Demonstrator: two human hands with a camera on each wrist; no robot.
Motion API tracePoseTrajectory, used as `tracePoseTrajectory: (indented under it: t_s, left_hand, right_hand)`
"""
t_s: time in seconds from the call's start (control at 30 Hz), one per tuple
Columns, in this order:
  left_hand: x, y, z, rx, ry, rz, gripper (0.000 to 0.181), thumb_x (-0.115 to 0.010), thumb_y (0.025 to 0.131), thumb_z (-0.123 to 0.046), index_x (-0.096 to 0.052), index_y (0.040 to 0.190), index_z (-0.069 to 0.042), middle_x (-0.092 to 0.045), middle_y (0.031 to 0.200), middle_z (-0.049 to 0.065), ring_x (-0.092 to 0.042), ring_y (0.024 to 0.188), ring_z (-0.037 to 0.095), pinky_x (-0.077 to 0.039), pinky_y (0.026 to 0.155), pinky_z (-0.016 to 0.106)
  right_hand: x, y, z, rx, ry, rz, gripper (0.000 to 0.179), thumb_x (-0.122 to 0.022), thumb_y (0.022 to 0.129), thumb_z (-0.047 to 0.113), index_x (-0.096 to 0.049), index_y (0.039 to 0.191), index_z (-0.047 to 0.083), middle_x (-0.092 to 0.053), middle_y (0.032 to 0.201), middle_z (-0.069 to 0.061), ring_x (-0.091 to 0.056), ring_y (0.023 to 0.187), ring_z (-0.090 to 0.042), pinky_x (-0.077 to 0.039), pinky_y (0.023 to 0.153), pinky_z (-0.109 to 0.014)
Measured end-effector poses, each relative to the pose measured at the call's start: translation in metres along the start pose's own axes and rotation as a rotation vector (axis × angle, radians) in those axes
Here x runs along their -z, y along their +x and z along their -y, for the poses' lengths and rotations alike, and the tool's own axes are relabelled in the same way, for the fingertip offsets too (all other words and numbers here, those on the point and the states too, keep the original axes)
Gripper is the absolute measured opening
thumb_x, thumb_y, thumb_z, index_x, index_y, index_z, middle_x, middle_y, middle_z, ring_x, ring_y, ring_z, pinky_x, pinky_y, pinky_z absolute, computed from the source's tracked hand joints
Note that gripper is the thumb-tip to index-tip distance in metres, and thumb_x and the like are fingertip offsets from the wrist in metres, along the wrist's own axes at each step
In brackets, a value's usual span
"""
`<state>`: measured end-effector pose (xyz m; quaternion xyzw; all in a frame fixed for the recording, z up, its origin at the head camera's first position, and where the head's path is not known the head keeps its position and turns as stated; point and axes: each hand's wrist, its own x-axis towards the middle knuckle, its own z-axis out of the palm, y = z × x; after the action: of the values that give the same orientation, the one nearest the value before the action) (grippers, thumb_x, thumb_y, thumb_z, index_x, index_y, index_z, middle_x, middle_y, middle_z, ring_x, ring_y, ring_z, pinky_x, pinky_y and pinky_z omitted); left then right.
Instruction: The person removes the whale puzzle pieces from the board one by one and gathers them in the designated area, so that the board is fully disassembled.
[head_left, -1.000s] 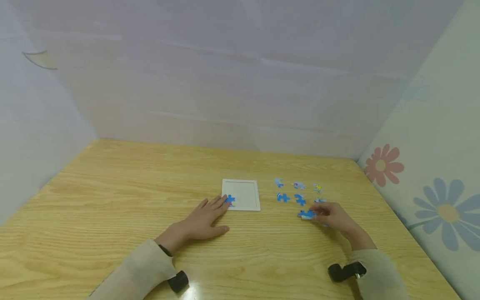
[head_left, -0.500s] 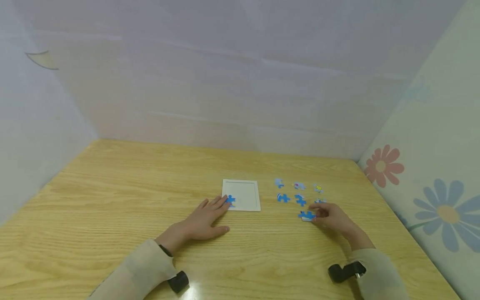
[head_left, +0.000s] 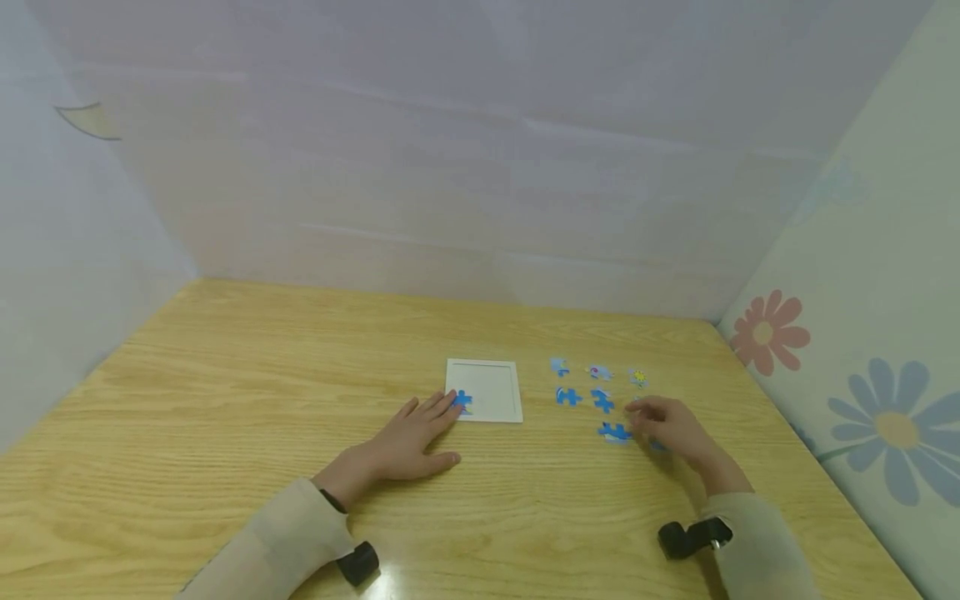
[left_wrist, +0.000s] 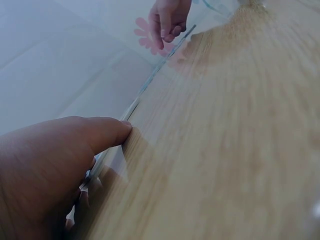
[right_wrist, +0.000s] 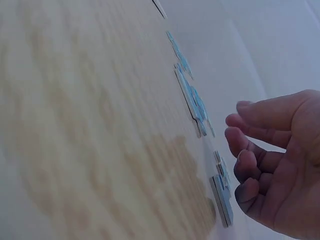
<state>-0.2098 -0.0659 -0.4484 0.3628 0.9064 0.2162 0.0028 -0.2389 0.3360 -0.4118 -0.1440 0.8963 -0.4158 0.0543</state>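
Observation:
My left hand (head_left: 408, 440) lies flat with straight fingers. Its fingertips touch the lower left corner of a white puzzle frame (head_left: 495, 389) and a blue jigsaw piece (head_left: 462, 398) inside that corner. Just above the table at the right, my right hand (head_left: 675, 429) hovers with loosely bent fingers and holds nothing. By its fingertips lies a blue jigsaw piece (head_left: 615, 432) with a pale lower edge; part of another jigsaw piece (head_left: 657, 446) shows under the hand. In the right wrist view, a gap separates the fingers from the flat jigsaw pieces (right_wrist: 189, 97).
Further jigsaw pieces lie in loose rows right of the frame, among them a light blue piece (head_left: 559, 367), a blue piece (head_left: 567, 397) and one with a yellow sun (head_left: 638, 377). Fabric walls enclose the wooden table (head_left: 300, 358) at the back and sides.
My right hand has let go of the blue jigsaw piece with the pale edge, which now lies flat. The hand has lifted slightly from it. My left hand stays in place.

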Motion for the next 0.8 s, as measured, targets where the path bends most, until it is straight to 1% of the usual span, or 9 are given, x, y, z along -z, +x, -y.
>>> tracePoseTrajectory:
  t_s: [0.07, 0.17, 0.23, 0.33, 0.43, 0.53, 0.67, 0.73, 0.8]
  left_hand:
    - [0.0, 0.0, 0.0, 0.003, -0.004, -0.001, 0.068, -0.045, 0.087, -0.043, -0.022, 0.136, -0.002, -0.013, 0.14, 0.016, -0.01, 0.127, 0.029, -0.006, 0.096, 0.052]
    - [-0.001, 0.0, 0.002, 0.009, -0.01, -0.009, 0.068, -0.046, 0.086, -0.043, -0.023, 0.136, -0.002, -0.013, 0.141, 0.015, -0.01, 0.127, 0.029, -0.006, 0.096, 0.052]
    - [-0.001, 0.0, 0.002, 0.015, -0.014, -0.012, 0.068, -0.046, 0.086, -0.043, -0.023, 0.136, -0.003, -0.013, 0.141, 0.015, -0.01, 0.127, 0.029, -0.006, 0.096, 0.053]
    - [-0.001, 0.0, 0.002, 0.022, -0.025, -0.016, 0.068, -0.047, 0.085, -0.042, -0.024, 0.136, -0.003, -0.014, 0.14, 0.015, -0.01, 0.127, 0.029, -0.006, 0.096, 0.053]
    - [-0.001, 0.0, 0.001, 0.029, -0.03, -0.021, 0.069, -0.048, 0.085, -0.042, -0.024, 0.136, -0.003, -0.015, 0.141, 0.014, -0.011, 0.127, 0.029, -0.006, 0.097, 0.052]
    - [-0.001, 0.001, 0.001, 0.035, -0.033, -0.028, 0.069, -0.05, 0.084, -0.042, -0.024, 0.136, -0.003, -0.016, 0.14, 0.014, -0.012, 0.127, 0.028, -0.007, 0.097, 0.051]
    - [-0.001, 0.001, 0.001, 0.034, -0.049, -0.03, 0.069, -0.051, 0.084, -0.041, -0.025, 0.135, -0.003, -0.016, 0.14, 0.014, -0.012, 0.127, 0.028, -0.006, 0.097, 0.051]
    - [-0.001, 0.001, 0.001, 0.035, -0.053, -0.032, 0.069, -0.051, 0.084, -0.041, -0.026, 0.135, -0.003, -0.016, 0.14, 0.015, -0.012, 0.127, 0.028, -0.006, 0.097, 0.051]
    - [-0.001, 0.001, 0.001, 0.037, -0.045, -0.035, 0.068, -0.051, 0.083, -0.042, -0.027, 0.135, -0.003, -0.016, 0.14, 0.015, -0.012, 0.127, 0.027, -0.007, 0.097, 0.05]
  right_hand:
    - [0.002, 0.002, 0.001, 0.004, -0.008, -0.028, 0.027, -0.052, 0.087, 0.011, -0.054, 0.106, -0.007, -0.056, 0.101, -0.02, -0.053, 0.079, -0.023, -0.044, 0.064, -0.032]
    - [0.006, 0.008, 0.005, 0.016, -0.002, -0.066, 0.032, -0.051, 0.088, 0.018, -0.054, 0.108, -0.007, -0.055, 0.104, -0.022, -0.053, 0.083, -0.027, -0.043, 0.068, -0.037]
    - [0.006, 0.013, 0.013, 0.023, 0.014, -0.082, 0.036, -0.05, 0.088, 0.023, -0.053, 0.11, -0.006, -0.053, 0.106, -0.022, -0.051, 0.088, -0.03, -0.043, 0.071, -0.04]
    - [0.002, 0.022, 0.029, 0.036, 0.055, -0.071, 0.037, -0.049, 0.089, 0.025, -0.052, 0.112, -0.004, -0.052, 0.106, -0.024, -0.049, 0.087, -0.036, -0.041, 0.07, -0.046]
    - [-0.009, 0.033, 0.045, 0.066, 0.081, -0.043, 0.032, -0.05, 0.089, 0.022, -0.054, 0.11, -0.001, -0.053, 0.102, -0.022, -0.047, 0.084, -0.041, -0.041, 0.066, -0.047]
    - [-0.024, 0.045, 0.057, 0.115, 0.103, -0.003, 0.029, -0.05, 0.088, 0.019, -0.055, 0.108, -0.002, -0.054, 0.097, -0.022, -0.048, 0.084, -0.041, -0.041, 0.067, -0.048]
    - [-0.045, 0.058, 0.071, 0.173, 0.125, 0.067, 0.026, -0.05, 0.088, 0.015, -0.056, 0.106, -0.003, -0.055, 0.1, -0.02, -0.051, 0.088, -0.038, -0.042, 0.071, -0.045]
    - [-0.055, 0.063, 0.08, 0.184, 0.133, 0.104, 0.026, -0.05, 0.088, 0.014, -0.055, 0.107, -0.004, -0.054, 0.103, -0.021, -0.051, 0.09, -0.037, -0.042, 0.073, -0.045]
    - [-0.066, 0.068, 0.088, 0.184, 0.126, 0.135, 0.027, -0.05, 0.089, 0.014, -0.055, 0.107, -0.004, -0.054, 0.102, -0.02, -0.051, 0.09, -0.035, -0.042, 0.074, -0.045]
